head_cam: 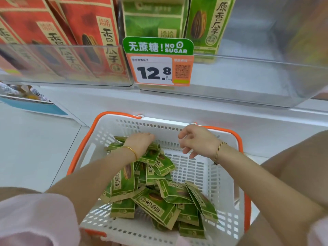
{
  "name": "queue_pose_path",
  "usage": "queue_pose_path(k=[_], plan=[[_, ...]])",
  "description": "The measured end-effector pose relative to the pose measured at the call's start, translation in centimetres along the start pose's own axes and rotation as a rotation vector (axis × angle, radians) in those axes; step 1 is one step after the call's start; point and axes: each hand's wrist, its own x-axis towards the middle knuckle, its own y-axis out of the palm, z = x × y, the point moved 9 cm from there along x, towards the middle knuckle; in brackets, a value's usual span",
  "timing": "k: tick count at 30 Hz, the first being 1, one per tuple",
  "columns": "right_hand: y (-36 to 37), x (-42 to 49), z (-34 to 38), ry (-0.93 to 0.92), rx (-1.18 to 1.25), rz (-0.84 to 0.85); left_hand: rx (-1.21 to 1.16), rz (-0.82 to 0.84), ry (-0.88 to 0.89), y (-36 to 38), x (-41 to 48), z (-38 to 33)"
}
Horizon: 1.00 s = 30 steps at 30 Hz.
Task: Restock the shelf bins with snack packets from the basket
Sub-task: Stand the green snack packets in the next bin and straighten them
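One view: head cam, worn on me, wide-angle. It faces forward and tilts well down, looking over my arms. The basket (159,125) fills lower centre, close, seen almost from straight above. My left hand (141,142) and right hand (197,139) sit mid-frame, and my forearms enter from the lower left and lower right corners. The shelf bins (248,77) span the upper third, front-on and near. The price tag (156,68) at upper centre is legible. Straight shelf edges bow toward the frame borders.
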Motion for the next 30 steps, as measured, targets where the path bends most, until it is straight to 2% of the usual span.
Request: queue_pose_path(k=[3, 7, 11, 15, 17, 18, 20, 21, 23, 25, 28, 29, 30], plan=[[-1.1, 0.0, -0.4, -0.007, -0.031, -0.053, -0.205, -0.013, 0.045, -4.6, -0.3, -1.1], [-1.1, -0.9, -0.3, -0.028, -0.030, 0.048, -0.451, -0.059, 0.141, -11.3, -2.2, -3.9], [-0.3, -2.9, 1.2, -0.110, 0.158, 0.210, -0.648, -0.115, 0.171, -15.4, -4.7, -4.8], [-0.5, -4.8, 2.6, -0.171, 0.310, 0.265, -0.764, -0.164, 0.115, -17.6, -6.7, -4.4], [-1.5, -5.6, 3.3, -0.202, 0.350, 0.195, -0.783, -0.225, 0.061, -18.5, -7.2, -4.1], [-2.4, -5.9, 3.4, -0.216, 0.350, 0.109, -0.696, -0.290, 0.005, -19.1, -7.4, -3.8], [-5.1, -6.6, 3.6, -0.287, 0.176, -0.195, -0.611, -0.301, -0.128, -19.4, -8.0, -3.6], [-6.1, -7.2, 3.9, -0.329, 0.007, -0.361, -0.778, -0.207, -0.178, -18.5, -8.3, -4.0], [-6.3, -8.9, 5.1, -0.431, -0.270, -0.575, -1.310, 0.040, -0.203, -16.4, -9.0, -6.5], [-5.1, -9.7, 6.5, -0.540, -0.355, -0.582, -1.553, 0.072, -0.187, -16.1, -9.3, -7.8], [-3.8, -9.0, 6.8, -0.562, -0.157, -0.333, -1.447, -0.073, -0.188, -16.5, -8.7, -6.8], [-4.2, -8.7, 6.7, -0.547, -0.061, -0.295, -1.414, -0.095, -0.178, -16.7, -8.5, -6.4], [-5.1, -8.5, 6.7, -0.537, -0.006, -0.324, -1.417, -0.092, -0.162, -17.0, -8.3, -6.2]])
